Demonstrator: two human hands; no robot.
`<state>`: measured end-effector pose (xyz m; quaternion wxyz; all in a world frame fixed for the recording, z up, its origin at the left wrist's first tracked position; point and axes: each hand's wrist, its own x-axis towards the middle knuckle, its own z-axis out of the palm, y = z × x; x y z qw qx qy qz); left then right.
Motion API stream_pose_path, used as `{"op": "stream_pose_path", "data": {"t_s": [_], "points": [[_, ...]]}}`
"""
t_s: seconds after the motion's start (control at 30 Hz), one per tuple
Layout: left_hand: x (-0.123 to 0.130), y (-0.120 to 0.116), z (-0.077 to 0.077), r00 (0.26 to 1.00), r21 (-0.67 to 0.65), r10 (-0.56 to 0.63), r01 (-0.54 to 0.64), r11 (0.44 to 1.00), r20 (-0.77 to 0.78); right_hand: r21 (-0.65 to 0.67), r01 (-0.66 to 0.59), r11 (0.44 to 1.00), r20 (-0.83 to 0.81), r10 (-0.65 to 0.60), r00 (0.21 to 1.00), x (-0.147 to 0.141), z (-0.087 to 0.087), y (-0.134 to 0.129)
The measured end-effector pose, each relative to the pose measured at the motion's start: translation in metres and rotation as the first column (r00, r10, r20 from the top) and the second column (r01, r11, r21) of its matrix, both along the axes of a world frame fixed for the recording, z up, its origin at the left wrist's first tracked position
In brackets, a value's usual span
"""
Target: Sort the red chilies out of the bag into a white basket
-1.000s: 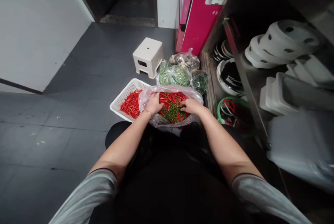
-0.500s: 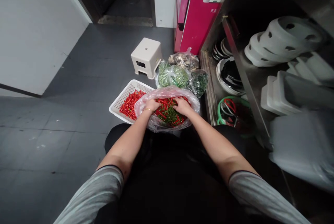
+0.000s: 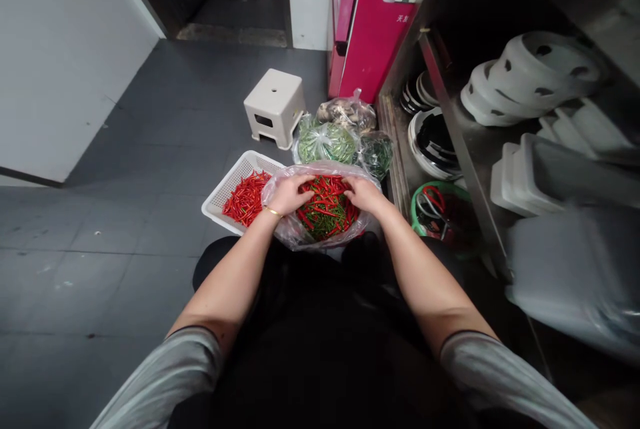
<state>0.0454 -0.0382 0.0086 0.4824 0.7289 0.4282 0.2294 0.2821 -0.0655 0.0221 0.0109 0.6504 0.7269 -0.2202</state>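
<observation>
Red chili peppers with green stems (image 3: 327, 205) fill a clear plastic bag (image 3: 295, 234) in front of my knees. At the bag's left side, my left hand (image 3: 293, 194) lies over the chilies with its thumb apart from its fingers. Across from it, my right hand (image 3: 364, 194) rests at the right side of the heap, fingers spread and thumb apart. Neither hand visibly grips a chili. A white perforated basket (image 3: 215, 201) stands left of the bag, holding loose red chilies (image 3: 246, 197) and partly covered by the bag's edge.
Behind the bag lie bagged green vegetables (image 3: 327, 143), darker greens (image 3: 376, 152) and a bag of mushroom-like pieces (image 3: 347, 113). A white stool (image 3: 274, 105) stands beyond the basket. On the right, a metal shelf (image 3: 463, 155) carries white containers (image 3: 520, 172), with a green basket (image 3: 415, 205) below.
Both hands have drawn up out of the chilies and moved farther apart. More red chilies now show on top of the heap. The view has shifted slightly.
</observation>
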Motion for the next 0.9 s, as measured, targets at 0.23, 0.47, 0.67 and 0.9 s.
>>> {"op": "stream_pose_path", "data": {"t_s": [0.23, 0.47, 0.67, 0.9], "points": [[-0.059, -0.051, 0.011, 0.691, 0.219, -0.169, 0.436, 0.873, -0.703, -0.184, -0.36, 0.915, 0.071, 0.378, 0.923, -0.015, 0.023, -0.038], [-0.077, -0.025, 0.036, 0.735, 0.389, 0.018, 0.338, 0.857, -0.678, -0.282, -0.392, 0.876, 0.297, 0.468, 0.832, 0.0, 0.036, -0.067], [-0.079, -0.017, 0.068, 0.81, 0.4, -0.025, 0.316, 0.86, -0.586, 0.059, -0.337, 0.94, 0.302, 0.305, 0.903, 0.002, 0.095, -0.067], [-0.08, -0.033, 0.057, 0.81, 0.324, -0.27, 0.48, 0.816, -0.52, -0.331, -0.31, 0.891, 0.312, 0.413, 0.856, 0.017, 0.08, -0.089]]}}
